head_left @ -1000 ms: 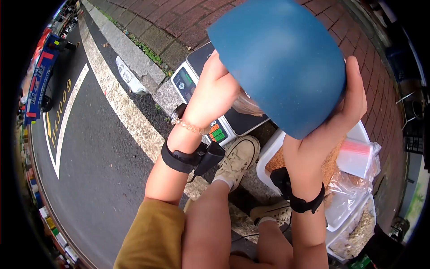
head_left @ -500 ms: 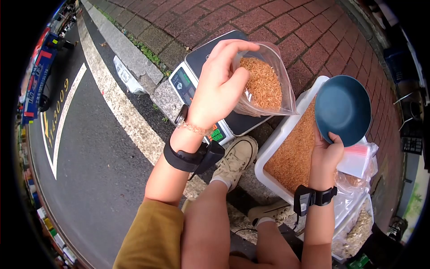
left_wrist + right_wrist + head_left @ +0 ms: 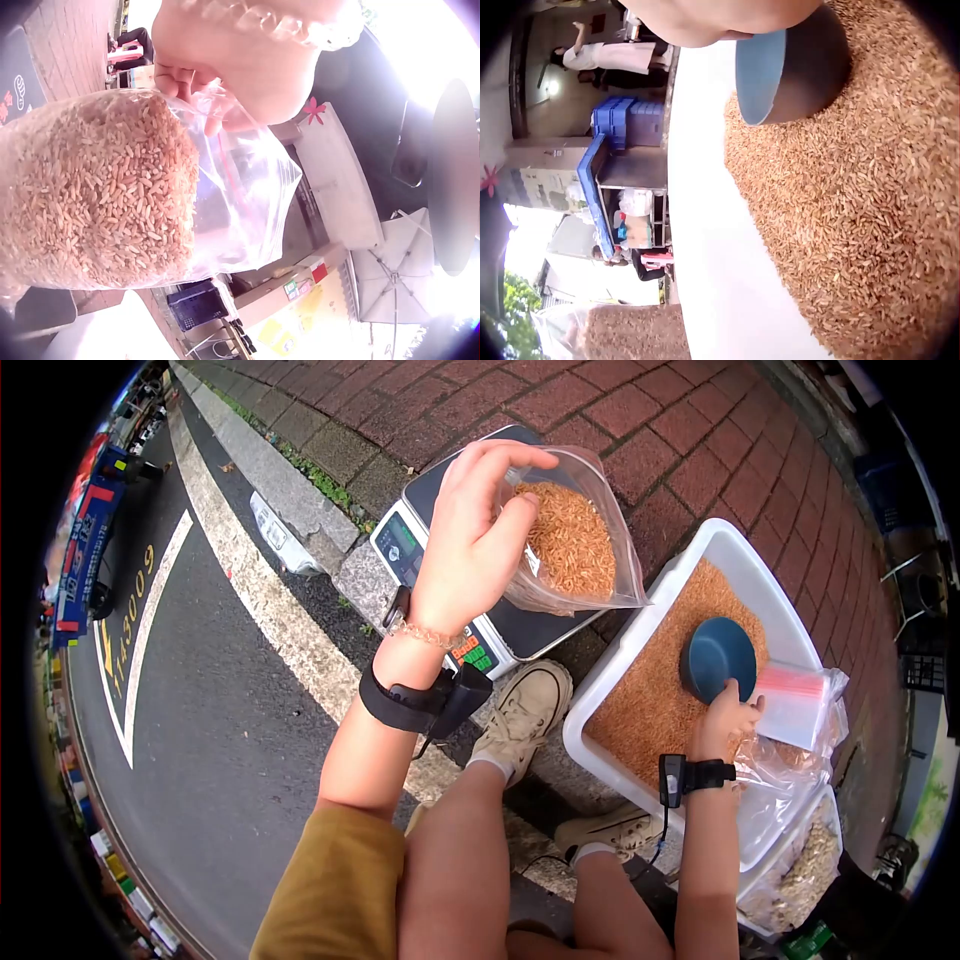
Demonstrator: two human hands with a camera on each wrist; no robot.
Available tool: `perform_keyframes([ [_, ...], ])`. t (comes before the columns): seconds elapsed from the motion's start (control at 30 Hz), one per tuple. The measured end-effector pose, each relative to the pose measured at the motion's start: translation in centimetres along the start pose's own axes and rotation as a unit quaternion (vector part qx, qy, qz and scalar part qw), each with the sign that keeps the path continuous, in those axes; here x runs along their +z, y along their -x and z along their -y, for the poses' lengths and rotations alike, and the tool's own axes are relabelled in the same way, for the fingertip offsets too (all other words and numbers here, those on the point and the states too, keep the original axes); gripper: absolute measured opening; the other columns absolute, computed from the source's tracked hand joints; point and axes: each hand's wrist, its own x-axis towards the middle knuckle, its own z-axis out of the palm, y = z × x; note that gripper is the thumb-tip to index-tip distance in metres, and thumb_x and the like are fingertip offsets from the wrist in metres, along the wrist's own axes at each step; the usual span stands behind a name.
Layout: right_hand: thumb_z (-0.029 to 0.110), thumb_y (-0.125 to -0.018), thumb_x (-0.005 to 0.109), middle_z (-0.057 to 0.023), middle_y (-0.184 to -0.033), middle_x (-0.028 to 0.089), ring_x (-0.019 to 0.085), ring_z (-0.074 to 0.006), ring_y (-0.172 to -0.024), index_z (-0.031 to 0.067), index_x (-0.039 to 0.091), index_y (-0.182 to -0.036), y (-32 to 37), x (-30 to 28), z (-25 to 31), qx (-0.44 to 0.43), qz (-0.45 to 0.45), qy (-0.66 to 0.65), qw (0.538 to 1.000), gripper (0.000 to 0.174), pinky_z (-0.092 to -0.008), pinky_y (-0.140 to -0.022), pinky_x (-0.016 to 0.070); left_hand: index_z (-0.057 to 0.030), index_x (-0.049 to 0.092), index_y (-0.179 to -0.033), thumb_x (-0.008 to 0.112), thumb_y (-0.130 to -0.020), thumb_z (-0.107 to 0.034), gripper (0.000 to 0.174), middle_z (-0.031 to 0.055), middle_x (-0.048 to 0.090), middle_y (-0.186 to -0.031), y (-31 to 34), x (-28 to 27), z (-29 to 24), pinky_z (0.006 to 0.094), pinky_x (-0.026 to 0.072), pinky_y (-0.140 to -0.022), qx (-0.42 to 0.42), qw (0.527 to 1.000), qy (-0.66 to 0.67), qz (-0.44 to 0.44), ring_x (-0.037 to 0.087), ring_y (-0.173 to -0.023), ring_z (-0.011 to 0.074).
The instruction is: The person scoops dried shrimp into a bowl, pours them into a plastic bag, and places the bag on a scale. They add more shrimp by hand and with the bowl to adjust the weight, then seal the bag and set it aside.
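Bag [image 3: 575,540] upright, mouth up, in left hand [image 3: 470,550]

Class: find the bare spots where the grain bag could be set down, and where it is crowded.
Free: the scale platform below the held bag, and the brick paving beyond scale and white bin. Crowded: the grain-filled bin, with the blue bowl in the right hand; plastic bags crowd its right side.
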Motion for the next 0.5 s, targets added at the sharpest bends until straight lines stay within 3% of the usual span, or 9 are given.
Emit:
perform_keyframes([
  [0.1, 0.015, -0.078, 0.071, -0.0211, -0.137, 0.033, 0.033, -0.0346, -0.125, 0.0058, 0.037, -0.139, 2.6, -2.7, 4.6, -0.255, 0.071, -0.13, 0.955, 0.071, -0.0445, -0.106, 0.0258, -0.0019, 0.063, -0.11, 0.049, -0.08, -0.002, 0.033, 0.0064, 0.056, -0.11, 0.0, 0.1, 0.1, 0.0267, 0.0417, -0.081, 0.015, 1.0, 0.001, -0.003, 0.049, -0.085, 0.0133],
  [0.17, 0.015, -0.082, 0.07, -0.018, -0.138, 0.034, 0.036, -0.0317, -0.122, 0.0052, 0.036, -0.14, 5.4, -4.7, 7.8, -0.423, 0.099, -0.153, 0.888, 0.068, -0.0431, -0.105, 0.0253, -0.0025, 0.064, -0.109, 0.05, -0.08, -0.004, 0.032, 0.0073, 0.057, -0.114, 0.0, 0.1, -0.3, 0.0292, 0.0406, -0.088, -0.004, 1.0, -0.016, 0.003, 0.051, -0.096, 0.0173],
  [0.2, 0.016, -0.081, 0.071, -0.0173, -0.14, 0.033, 0.036, -0.0303, -0.124, 0.0044, 0.035, -0.14, 7.1, -5.8, 9.2, -0.441, 0.148, -0.186, 0.866, 0.07, -0.0429, -0.105, 0.0253, -0.0025, 0.064, -0.109, 0.05, -0.08, -0.004, 0.032, 0.0073, 0.057, -0.114, 0.0, 0.1, -0.2, 0.0292, 0.0406, -0.088, -0.004, 1.0, -0.018, 0.003, 0.051, -0.096, 0.0173],
  [0.27, 0.02, -0.079, 0.074, -0.0174, -0.145, 0.031, 0.036, -0.0286, -0.128, 0.0034, 0.031, -0.142, 10.7, -7.3, 11.6, -0.495, 0.242, -0.227, 0.803, 0.078, -0.0423, -0.105, 0.0266, -0.0045, 0.065, -0.11, 0.049, -0.083, -0.011, 0.032, 0.0093, 0.057, -0.12, 0.0, -0.1, 0.1, 0.0341, 0.0358, -0.099, 0.057, 0.994, -0.095, -0.006, 0.05, -0.11, 0.0226],
  [0.37, 0.024, -0.072, 0.082, -0.0194, -0.151, 0.026, 0.035, -0.0309, -0.134, 0.0031, 0.021, -0.148, 15.0, -7.5, 14.4, -0.536, 0.383, -0.28, 0.698, 0.099, -0.0428, -0.104, 0.0299, -0.0059, 0.065, -0.113, 0.046, -0.086, -0.019, 0.035, 0.0117, 0.055, -0.125, 0.4, -0.1, -0.4, 0.038, 0.0286, -0.106, 0.052, 0.996, -0.062, -0.035, 0.044, -0.121, 0.0269],
  [0.4, 0.024, -0.068, 0.086, -0.0216, -0.151, 0.026, 0.037, -0.0337, -0.133, 0.0032, 0.012, -0.151, 16.0, -7.3, 14.8, -0.521, 0.4, -0.284, 0.699, 0.113, -0.0441, -0.106, 0.0301, -0.0057, 0.063, -0.117, 0.044, -0.088, -0.027, 0.041, 0.0128, 0.055, -0.126, 0.5, -0.2, -0.4, 0.0382, 0.0272, -0.107, 0.052, 0.996, -0.048, -0.046, 0.044, -0.123, 0.0273],
  [0.43, 0.024, -0.068, 0.086, -0.0216, -0.151, 0.026, 0.037, -0.0337, -0.133, 0.0032, 0.012, -0.151, 16.5, -7.0, 14.7, -0.517, 0.404, -0.289, 0.697, 0.113, -0.0441, -0.106, 0.0301, -0.0098, 0.058, -0.126, 0.052, -0.092, -0.029, 0.04, 0.0129, 0.052, -0.128, 0.6, -0.2, 0.4, 0.0405, 0.0265, -0.106, 0.08, 0.995, 0.018, -0.054, 0.04, -0.122, 0.0296],
  [0.5, 0.023, -0.065, 0.089, -0.0238, -0.15, 0.026, 0.037, -0.0354, -0.134, 0.0038, 0.007, -0.152, 17.7, -5.8, 14.9, -0.436, 0.432, -0.356, 0.705, 0.121, -0.045, -0.107, 0.0291, -0.0056, 0.05, -0.135, 0.047, -0.094, -0.034, 0.05, 0.0151, 0.049, -0.134, 1.5, 1.1, 0.8, 0.0416, 0.0247, -0.109, 0.062, 0.985, 0.119, -0.106, 0.039, -0.126, 0.031],
])
